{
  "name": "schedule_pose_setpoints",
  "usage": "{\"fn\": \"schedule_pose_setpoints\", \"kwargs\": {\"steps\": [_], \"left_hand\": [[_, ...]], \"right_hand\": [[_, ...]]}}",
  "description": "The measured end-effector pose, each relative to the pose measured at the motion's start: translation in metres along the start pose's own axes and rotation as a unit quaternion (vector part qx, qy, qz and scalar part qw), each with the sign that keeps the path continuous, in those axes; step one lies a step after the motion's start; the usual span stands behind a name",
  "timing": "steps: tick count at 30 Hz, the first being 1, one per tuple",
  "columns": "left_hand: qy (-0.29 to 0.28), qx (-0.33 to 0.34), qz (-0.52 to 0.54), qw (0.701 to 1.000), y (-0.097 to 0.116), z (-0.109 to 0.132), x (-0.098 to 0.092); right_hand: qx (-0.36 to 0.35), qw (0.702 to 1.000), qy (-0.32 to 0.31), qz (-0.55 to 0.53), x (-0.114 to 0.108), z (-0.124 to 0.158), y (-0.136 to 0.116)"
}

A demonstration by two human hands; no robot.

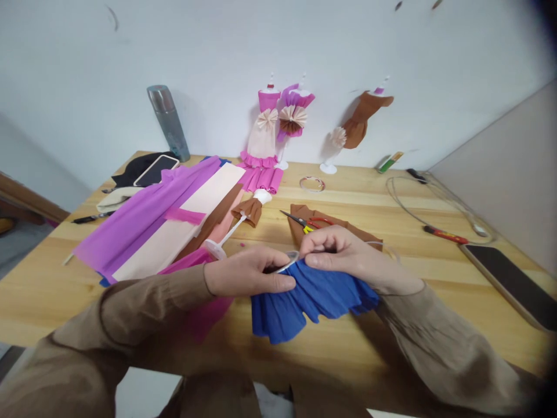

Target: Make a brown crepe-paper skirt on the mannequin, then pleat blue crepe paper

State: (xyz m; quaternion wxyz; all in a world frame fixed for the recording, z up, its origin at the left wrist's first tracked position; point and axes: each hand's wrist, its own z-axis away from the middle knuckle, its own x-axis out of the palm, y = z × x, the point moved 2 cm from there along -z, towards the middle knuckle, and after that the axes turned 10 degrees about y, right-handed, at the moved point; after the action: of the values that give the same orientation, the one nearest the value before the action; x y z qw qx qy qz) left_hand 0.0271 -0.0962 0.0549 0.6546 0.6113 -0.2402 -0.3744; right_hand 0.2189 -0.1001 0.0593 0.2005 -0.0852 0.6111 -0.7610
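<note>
A gathered piece of blue crepe paper [296, 305] hangs from my two hands above the table's front edge. My left hand [252, 271] pinches its top left edge between thumb and fingers. The top edge of the blue piece is bunched in the fingers of my right hand [342, 252]. Between the hands shows a thin whitish band or loop [292, 260]; what it is exactly I cannot make out. Just beyond my right hand, scissors [300, 219] with red and yellow handles lie on brown crepe paper [298, 232]. A small white stand with a brown skirt [248, 212] lies tipped over nearby.
Sheets of purple [152, 203] and cream crepe paper [213, 188] cover the left side. Small mannequins in a pink dress [263, 130], a purple dress [300, 113] and a brown dress [363, 116] stand along the wall. A bottle [169, 123], a phone [509, 281] and a cable [400, 203] are also there.
</note>
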Motion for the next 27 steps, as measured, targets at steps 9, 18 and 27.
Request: {"fn": "schedule_pose_setpoints", "kwargs": {"steps": [9,18,27], "left_hand": [[0.017,0.024,-0.088,0.996,0.0,-0.013,-0.021],[0.015,-0.014,0.037,0.999,-0.008,-0.021,-0.032],[0.059,-0.057,0.116,0.99,-0.017,-0.022,-0.03]], "right_hand": [[-0.044,0.997,0.054,0.032,-0.006,-0.002,-0.019],[-0.057,0.989,0.099,0.093,-0.014,-0.008,-0.012],[-0.004,0.995,0.093,0.037,-0.018,-0.021,0.001]]}}
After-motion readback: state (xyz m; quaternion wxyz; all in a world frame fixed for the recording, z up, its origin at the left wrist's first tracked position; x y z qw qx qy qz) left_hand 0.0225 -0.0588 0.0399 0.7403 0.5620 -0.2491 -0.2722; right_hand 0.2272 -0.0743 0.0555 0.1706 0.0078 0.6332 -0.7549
